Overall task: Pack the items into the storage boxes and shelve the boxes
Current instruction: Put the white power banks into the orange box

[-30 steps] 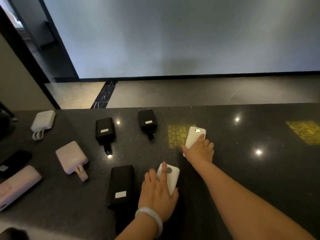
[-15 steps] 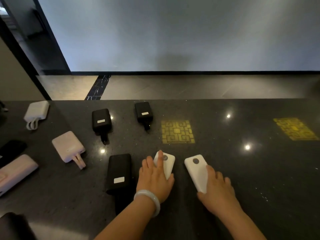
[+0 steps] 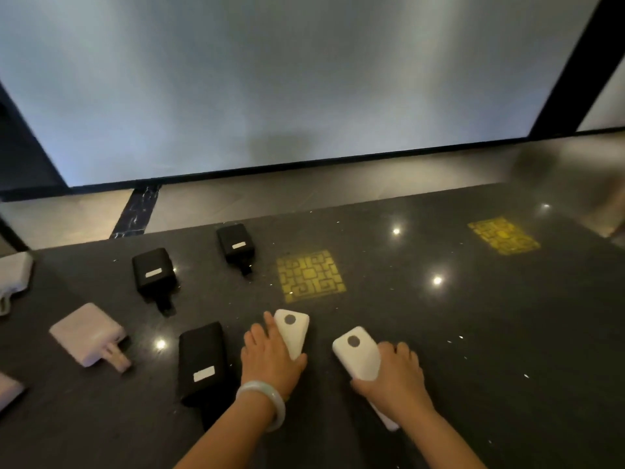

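Here, both hands are gathering 2 white packs from the dark counter (image 3: 473,333). The left hand (image 3: 270,360) is lying over the near end of the left pack (image 3: 293,333), fingers along its left side and thumb curling round its right edge, so it is gripping that pack. The right hand (image 3: 395,380) is wrapping the right pack (image 3: 358,358), thumb under its near left edge and fingers curling over its right side; a white sliver is showing below the wrist, so the pack is running under the palm.

Both packs are resting on or just off the counter; I cannot tell which. They are lying near each other, apart, just nearer than the yellow patch (image 3: 310,276).

The left pack's long axis is running away from the person, leaning slightly right at the far end, with its grey dot at that far end. The right pack's long axis is tilting the other way, its dotted end pointing far and left.

To do this well, I judge each hand should be closing across the short width near the middle, not the end, since the smooth shells may be slipping. The left hand should be lifting straight up, as the black pack (image 3: 203,362) is lying just beside it. No storage box is in view, so the packs should be carried level.
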Motion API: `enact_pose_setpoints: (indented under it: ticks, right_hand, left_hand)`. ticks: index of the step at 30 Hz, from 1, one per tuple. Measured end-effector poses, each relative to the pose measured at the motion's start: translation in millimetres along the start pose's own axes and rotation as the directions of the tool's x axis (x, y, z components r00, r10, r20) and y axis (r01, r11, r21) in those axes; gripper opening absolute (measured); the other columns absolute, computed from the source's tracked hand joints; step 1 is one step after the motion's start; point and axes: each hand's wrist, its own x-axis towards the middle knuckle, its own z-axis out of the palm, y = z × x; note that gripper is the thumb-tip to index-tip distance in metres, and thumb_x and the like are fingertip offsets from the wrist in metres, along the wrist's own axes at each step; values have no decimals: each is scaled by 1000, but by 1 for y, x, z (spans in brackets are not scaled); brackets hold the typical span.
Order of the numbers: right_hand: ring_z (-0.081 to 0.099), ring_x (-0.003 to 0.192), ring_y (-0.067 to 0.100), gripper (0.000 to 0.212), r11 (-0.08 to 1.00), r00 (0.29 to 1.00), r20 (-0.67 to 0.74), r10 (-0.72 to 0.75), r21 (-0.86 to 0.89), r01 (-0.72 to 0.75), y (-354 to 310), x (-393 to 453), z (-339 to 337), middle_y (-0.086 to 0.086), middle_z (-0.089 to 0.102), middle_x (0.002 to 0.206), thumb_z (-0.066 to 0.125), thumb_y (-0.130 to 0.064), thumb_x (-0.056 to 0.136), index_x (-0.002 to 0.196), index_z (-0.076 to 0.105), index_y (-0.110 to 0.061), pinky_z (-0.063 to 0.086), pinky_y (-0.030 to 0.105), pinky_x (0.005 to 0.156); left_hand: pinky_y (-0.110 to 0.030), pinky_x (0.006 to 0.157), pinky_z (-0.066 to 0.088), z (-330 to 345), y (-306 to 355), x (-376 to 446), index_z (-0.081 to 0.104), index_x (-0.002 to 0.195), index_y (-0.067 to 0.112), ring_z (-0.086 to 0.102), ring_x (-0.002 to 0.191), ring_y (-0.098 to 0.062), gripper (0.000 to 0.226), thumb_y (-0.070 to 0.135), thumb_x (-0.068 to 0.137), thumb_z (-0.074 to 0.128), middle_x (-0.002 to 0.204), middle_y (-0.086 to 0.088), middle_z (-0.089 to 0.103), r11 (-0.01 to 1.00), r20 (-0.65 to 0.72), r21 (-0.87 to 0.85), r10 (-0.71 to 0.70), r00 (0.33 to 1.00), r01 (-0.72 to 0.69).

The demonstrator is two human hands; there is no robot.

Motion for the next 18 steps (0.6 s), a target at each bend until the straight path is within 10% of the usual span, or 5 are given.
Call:
enact_pose_setpoints:
  ticks: [10,18]
  right_hand:
    - [55,106,16,72,933,949,-179,259,302,-198,61,-96,-73,-5,54,114,74,-54,68,125,40,-24,47,40,94]
    - [49,94,10,80,864,724,-478,498,351,-362,124,-212,-105,-5,53,112,74,-55,69,132,36,-25,47,36,87]
  left_hand:
    - [-37,99,43,-16,16,-31,36,138,16,36,121,-24,86,57,72,71,127,-4,32,997,129,-10,76,989,-75]
    - [-37,84,49,-22,92,-91,44,130,11,58,102,-30,76,44,70,79,122,-7,38,856,87,-294,467,880,-426]
